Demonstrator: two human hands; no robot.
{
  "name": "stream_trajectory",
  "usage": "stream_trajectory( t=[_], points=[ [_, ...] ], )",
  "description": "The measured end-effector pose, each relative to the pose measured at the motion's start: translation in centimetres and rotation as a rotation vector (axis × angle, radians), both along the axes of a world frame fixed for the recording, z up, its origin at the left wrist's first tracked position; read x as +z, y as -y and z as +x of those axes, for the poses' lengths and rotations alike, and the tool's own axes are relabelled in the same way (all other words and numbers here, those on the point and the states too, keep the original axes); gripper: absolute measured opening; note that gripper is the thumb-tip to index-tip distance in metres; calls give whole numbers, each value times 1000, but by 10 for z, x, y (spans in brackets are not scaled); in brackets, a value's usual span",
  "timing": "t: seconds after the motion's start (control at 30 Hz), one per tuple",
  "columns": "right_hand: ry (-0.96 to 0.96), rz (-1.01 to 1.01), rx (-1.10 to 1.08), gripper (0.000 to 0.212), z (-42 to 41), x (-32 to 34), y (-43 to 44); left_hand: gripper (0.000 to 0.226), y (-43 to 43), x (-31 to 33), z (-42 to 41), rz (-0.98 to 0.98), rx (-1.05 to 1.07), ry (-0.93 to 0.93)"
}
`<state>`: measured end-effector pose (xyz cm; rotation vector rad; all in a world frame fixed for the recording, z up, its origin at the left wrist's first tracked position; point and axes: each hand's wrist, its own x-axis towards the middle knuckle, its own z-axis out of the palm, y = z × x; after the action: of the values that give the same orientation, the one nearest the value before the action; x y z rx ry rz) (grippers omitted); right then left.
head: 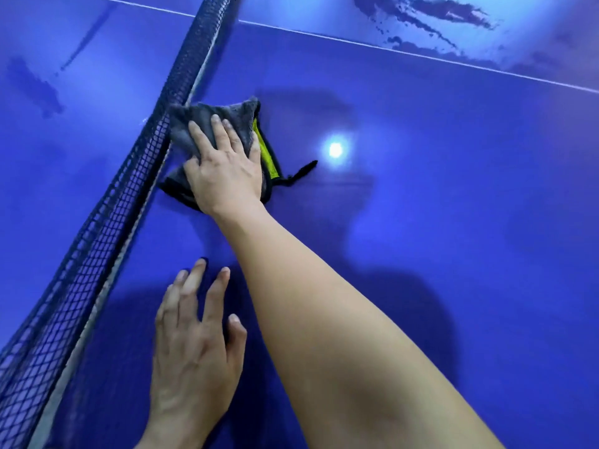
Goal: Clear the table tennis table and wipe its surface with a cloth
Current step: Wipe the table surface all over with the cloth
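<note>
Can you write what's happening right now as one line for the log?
step: wiping | right hand: presses cloth beside net | left hand: flat on table | far side: dark streaks

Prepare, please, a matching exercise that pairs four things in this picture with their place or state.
Things:
1. cloth
2. net
3. left hand
4. right hand

Places or states:
A. lies flat on the bare blue table, nearer the person
B. black mesh, stands across the table
C. grey with a yellow side, beside the net
D. presses down on the cloth with straight fingers

Pairs: 1-C; 2-B; 3-A; 4-D
</note>
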<state>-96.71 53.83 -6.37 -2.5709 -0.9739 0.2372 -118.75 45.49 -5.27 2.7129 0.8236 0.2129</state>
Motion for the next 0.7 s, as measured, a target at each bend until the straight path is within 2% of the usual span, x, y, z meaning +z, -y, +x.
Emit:
stream_trajectory(
  t=[0.13, 0.4, 0.7],
  points=[
    [15, 0, -157, 61, 38, 3, 83, 64, 34, 4, 12, 36, -76, -7],
    [61, -39, -463, 62, 100, 1, 314, 61, 130, 0, 32, 100, -273, -5],
    [76, -30, -739, 56, 97, 0, 545, 57, 166, -8, 30, 67, -247, -51]
  ],
)
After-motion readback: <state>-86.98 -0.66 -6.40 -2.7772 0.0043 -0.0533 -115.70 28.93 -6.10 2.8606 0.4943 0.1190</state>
